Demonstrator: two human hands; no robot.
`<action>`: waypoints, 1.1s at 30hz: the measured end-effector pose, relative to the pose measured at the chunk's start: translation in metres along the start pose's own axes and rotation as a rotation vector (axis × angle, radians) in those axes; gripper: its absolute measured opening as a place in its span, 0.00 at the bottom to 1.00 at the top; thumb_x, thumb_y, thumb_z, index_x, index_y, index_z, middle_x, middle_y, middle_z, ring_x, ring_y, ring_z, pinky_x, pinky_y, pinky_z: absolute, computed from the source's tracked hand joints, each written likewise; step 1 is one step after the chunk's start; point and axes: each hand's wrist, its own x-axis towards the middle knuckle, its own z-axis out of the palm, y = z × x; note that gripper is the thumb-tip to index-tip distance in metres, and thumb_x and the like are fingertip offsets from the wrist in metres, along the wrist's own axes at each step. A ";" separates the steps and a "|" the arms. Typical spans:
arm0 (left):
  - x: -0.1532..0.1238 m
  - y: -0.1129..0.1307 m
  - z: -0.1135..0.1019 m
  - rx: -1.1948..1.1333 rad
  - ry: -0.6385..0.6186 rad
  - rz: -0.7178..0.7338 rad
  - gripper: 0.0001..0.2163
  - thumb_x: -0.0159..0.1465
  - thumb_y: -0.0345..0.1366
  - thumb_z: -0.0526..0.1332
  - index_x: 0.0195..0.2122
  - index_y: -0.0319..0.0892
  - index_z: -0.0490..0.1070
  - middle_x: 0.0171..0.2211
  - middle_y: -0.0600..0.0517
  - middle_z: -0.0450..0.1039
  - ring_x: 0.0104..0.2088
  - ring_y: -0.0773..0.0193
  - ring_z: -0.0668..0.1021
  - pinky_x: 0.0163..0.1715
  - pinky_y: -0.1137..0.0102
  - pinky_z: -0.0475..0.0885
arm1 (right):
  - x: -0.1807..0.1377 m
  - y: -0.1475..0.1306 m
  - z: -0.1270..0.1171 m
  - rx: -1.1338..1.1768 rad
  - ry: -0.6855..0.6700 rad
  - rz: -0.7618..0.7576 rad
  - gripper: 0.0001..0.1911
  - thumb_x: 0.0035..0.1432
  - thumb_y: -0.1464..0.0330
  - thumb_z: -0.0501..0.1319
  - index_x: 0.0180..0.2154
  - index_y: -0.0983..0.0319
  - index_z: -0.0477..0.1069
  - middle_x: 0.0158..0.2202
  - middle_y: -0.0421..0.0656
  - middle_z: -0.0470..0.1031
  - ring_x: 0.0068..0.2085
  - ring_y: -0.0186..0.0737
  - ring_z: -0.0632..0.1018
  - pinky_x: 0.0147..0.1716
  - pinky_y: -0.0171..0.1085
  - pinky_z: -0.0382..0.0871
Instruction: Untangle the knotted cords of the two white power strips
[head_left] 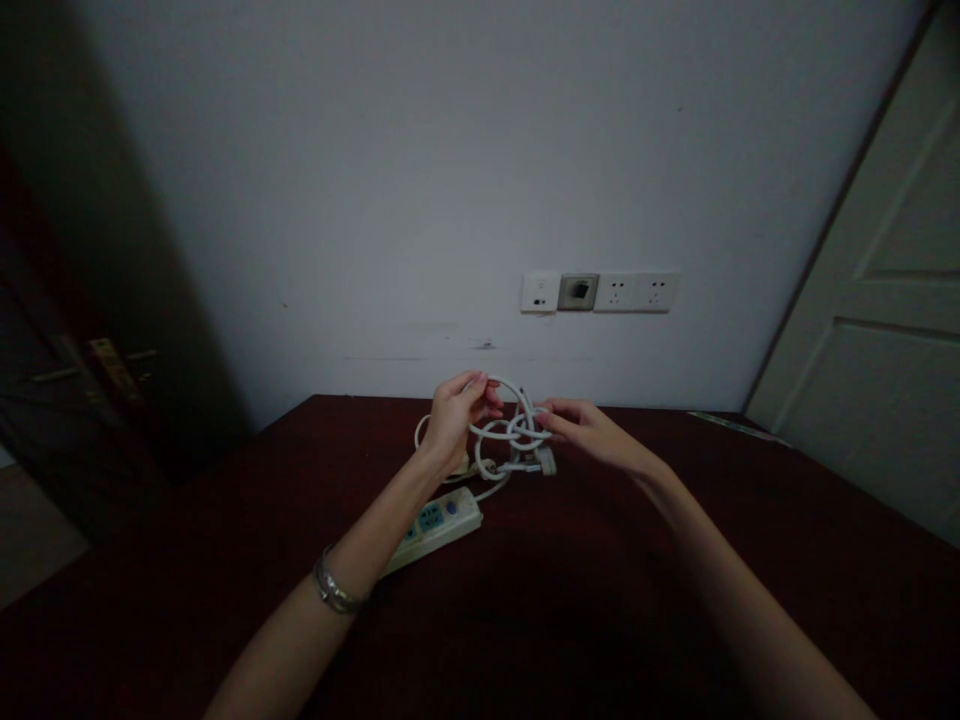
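Note:
Both hands hold a tangled white cable (512, 432) above a dark red table (675, 560). My left hand (455, 418) pinches a loop of the cable at its top left, fingers closed. My right hand (581, 428) grips the knotted coils from the right, fingers pressed together. A white plug (546, 460) hangs from the coils just under my right hand. The cable runs down to a white power strip (435, 527) with green sockets, lying on the table partly under my left forearm. A metal bracelet (334, 590) sits on my left wrist.
A white wall stands behind the table with a row of wall sockets (600, 292). A white door (877, 330) is at the right, a dark door with a brass handle (105, 370) at the left. A thin pale strip (735, 425) lies at the table's far right edge.

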 end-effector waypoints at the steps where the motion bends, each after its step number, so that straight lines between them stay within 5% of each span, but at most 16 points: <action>1: 0.001 0.002 -0.001 -0.108 0.009 -0.028 0.05 0.57 0.34 0.60 0.27 0.37 0.68 0.23 0.54 0.67 0.25 0.69 0.72 0.31 0.70 0.71 | 0.001 0.003 0.000 0.005 -0.002 0.001 0.19 0.54 0.54 0.58 0.31 0.65 0.70 0.30 0.43 0.71 0.32 0.34 0.71 0.35 0.35 0.64; 7: 0.003 0.023 -0.009 -0.470 -0.049 -0.208 0.05 0.58 0.28 0.55 0.27 0.36 0.70 0.24 0.52 0.67 0.28 0.70 0.73 0.39 0.68 0.72 | 0.002 0.011 -0.001 0.052 0.069 0.052 0.19 0.52 0.54 0.59 0.30 0.65 0.70 0.32 0.44 0.72 0.31 0.33 0.71 0.32 0.34 0.65; 10: 0.005 0.029 -0.017 -0.467 -0.176 -0.273 0.08 0.59 0.30 0.53 0.25 0.36 0.70 0.17 0.55 0.60 0.19 0.74 0.66 0.28 0.75 0.70 | 0.002 0.009 -0.003 0.052 0.092 0.043 0.19 0.52 0.54 0.59 0.29 0.65 0.70 0.32 0.44 0.72 0.31 0.33 0.70 0.31 0.33 0.64; 15: 0.007 0.031 -0.027 -0.146 -0.485 -0.516 0.20 0.63 0.45 0.47 0.23 0.39 0.71 0.07 0.59 0.45 0.09 0.72 0.51 0.12 0.74 0.59 | 0.000 0.003 -0.005 0.020 0.073 -0.026 0.18 0.50 0.54 0.60 0.24 0.64 0.67 0.39 0.46 0.73 0.37 0.37 0.72 0.36 0.36 0.65; 18: 0.004 0.028 -0.028 0.039 -0.731 -0.719 0.28 0.62 0.56 0.44 0.32 0.37 0.74 0.07 0.56 0.55 0.08 0.69 0.60 0.14 0.72 0.64 | -0.002 -0.003 -0.001 -0.028 0.056 -0.045 0.18 0.51 0.54 0.60 0.24 0.64 0.68 0.42 0.48 0.73 0.42 0.40 0.73 0.42 0.39 0.64; 22: 0.000 0.023 -0.023 0.158 -0.928 -0.889 0.35 0.57 0.63 0.46 0.44 0.34 0.72 0.20 0.45 0.74 0.18 0.60 0.76 0.18 0.70 0.69 | -0.003 -0.012 0.005 -0.061 0.044 -0.075 0.17 0.50 0.55 0.61 0.24 0.64 0.69 0.48 0.49 0.71 0.48 0.44 0.72 0.49 0.42 0.61; 28: -0.008 0.015 -0.004 0.184 -0.828 -0.763 0.16 0.57 0.42 0.59 0.42 0.36 0.72 0.23 0.49 0.74 0.18 0.67 0.74 0.19 0.73 0.70 | -0.004 -0.017 0.006 -0.118 0.087 -0.094 0.15 0.49 0.57 0.63 0.23 0.63 0.71 0.45 0.48 0.73 0.52 0.44 0.70 0.54 0.43 0.56; 33: -0.014 0.010 0.005 0.041 -0.672 -0.681 0.10 0.46 0.25 0.58 0.32 0.35 0.72 0.23 0.50 0.72 0.21 0.67 0.73 0.23 0.70 0.72 | 0.000 -0.008 0.001 -0.097 0.197 -0.108 0.15 0.47 0.58 0.63 0.21 0.63 0.70 0.43 0.47 0.71 0.47 0.43 0.71 0.48 0.41 0.60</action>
